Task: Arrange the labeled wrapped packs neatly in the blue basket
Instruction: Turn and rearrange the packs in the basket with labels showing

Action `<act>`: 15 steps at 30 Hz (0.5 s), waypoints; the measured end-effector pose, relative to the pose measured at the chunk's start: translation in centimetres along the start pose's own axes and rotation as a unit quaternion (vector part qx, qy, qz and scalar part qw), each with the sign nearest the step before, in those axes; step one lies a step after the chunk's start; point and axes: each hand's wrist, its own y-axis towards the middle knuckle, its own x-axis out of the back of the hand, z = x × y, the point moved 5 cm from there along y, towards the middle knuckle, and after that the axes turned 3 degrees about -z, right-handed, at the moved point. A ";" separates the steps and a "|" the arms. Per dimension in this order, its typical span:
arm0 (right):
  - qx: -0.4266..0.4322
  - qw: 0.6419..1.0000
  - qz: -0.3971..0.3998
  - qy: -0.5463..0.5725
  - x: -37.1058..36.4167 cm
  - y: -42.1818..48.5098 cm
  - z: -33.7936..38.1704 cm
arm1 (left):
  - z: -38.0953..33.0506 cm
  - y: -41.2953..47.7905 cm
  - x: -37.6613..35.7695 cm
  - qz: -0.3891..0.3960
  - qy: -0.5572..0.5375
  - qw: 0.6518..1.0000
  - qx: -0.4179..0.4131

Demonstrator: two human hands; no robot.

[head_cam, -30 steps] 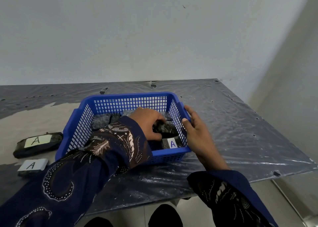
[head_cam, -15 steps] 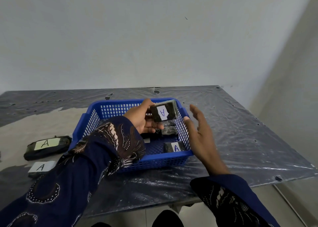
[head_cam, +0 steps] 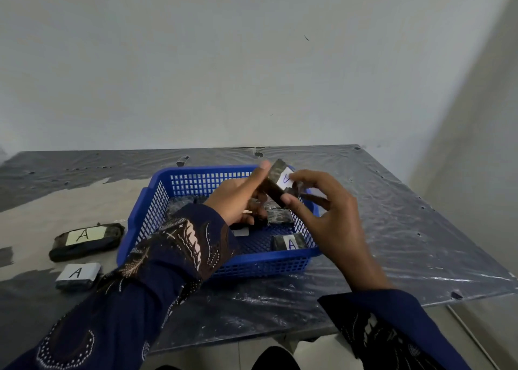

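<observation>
Held pack: A dark, rectangular, plastic-wrapped pack (head_cam: 276, 186) with a white "A" label is held in the air above the far right part of the blue plastic mesh basket (head_cam: 140, 224), clear of its rim.
Long axis: It is tilted, high at the far end and lower at the near end, with the label turned to the right.
Left hand: The pack is gripped from the left by the left hand (head_cam: 241, 198), thumb on the upper end, fingers curled beneath.
Right hand: It is pinched from the right by the right hand (head_cam: 322, 215), thumb at the lower end, forefinger on the label.
Nearer hand: Neither; contact is made by both.
In the basket: One labelled pack (head_cam: 288, 242) is seen at the near right corner, with darker packs (head_cam: 179, 205) behind.
Left of the basket: Two labelled packs (head_cam: 87, 239) (head_cam: 77, 275) are left on the table.
Change: Half a second earlier the pack was held by the left hand alone, label toward the camera, and the right hand was open beside the basket's right wall.
</observation>
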 end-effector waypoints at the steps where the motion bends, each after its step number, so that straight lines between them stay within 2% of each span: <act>1: -0.021 0.999 -0.030 0.019 -0.1 -0.3 0.2 | 0.1 -0.3 -0.3 -0.002 -0.006 1.000 -0.015; 3: -0.055 0.996 -0.060 0.040 -0.6 -0.9 0.5 | 0.6 -0.8 -1.0 -0.014 -0.049 0.998 -0.032; 6: -0.087 0.993 -0.050 0.069 -1.3 -1.5 0.8 | 1.0 -1.2 -1.0 -0.058 -0.084 0.994 -0.049; 9: -0.078 0.994 0.030 0.072 -1.1 -1.2 1.4 | 1.0 -1.1 0.0 -0.092 -0.067 0.992 -0.058; 11: -0.038 0.996 0.079 0.027 -0.3 -0.5 1.9 | 0.8 -1.2 0.6 -0.083 -0.036 0.994 -0.065; 15: 0.038 0.979 0.194 -0.043 1.0 1.3 2.5 | 0.3 -1.7 0.8 -0.061 0.100 0.988 -0.103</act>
